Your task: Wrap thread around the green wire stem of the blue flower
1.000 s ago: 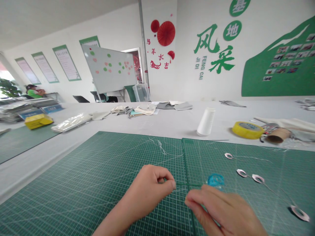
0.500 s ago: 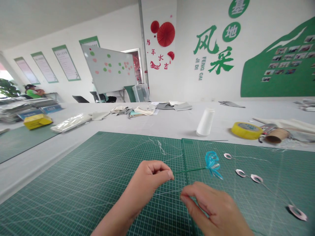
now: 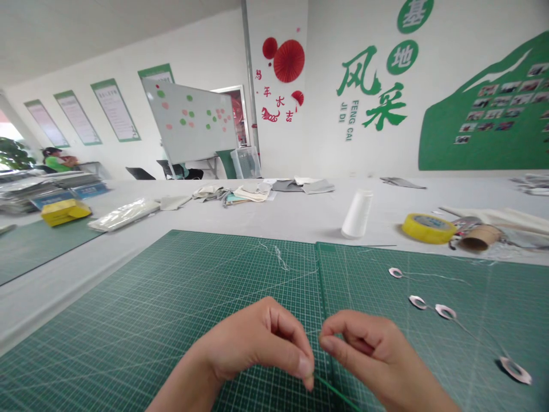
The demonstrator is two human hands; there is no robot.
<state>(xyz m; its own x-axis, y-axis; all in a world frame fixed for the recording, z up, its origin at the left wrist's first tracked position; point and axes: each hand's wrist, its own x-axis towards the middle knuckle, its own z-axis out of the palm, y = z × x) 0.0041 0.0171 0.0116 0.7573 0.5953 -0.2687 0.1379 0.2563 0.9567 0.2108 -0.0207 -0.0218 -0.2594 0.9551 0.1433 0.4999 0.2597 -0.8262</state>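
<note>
Our left hand (image 3: 253, 343) pinches a thin green wire (image 3: 337, 393) running toward 6 o'clock; our right hand (image 3: 369, 355), just beside it, is pinched narrow, though we cannot tell on what. Both hover over a green cutting mat (image 3: 171, 286), with small silver wire-tailed rings (image 3: 446, 312) at 3 o'clock.

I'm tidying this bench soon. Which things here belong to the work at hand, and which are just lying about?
Work: left hand, right hand, green wire stem, silver wire loops, green cutting mat.
Lying about: white thread cone, yellow tape roll, cardboard tube, yellow box.
</note>
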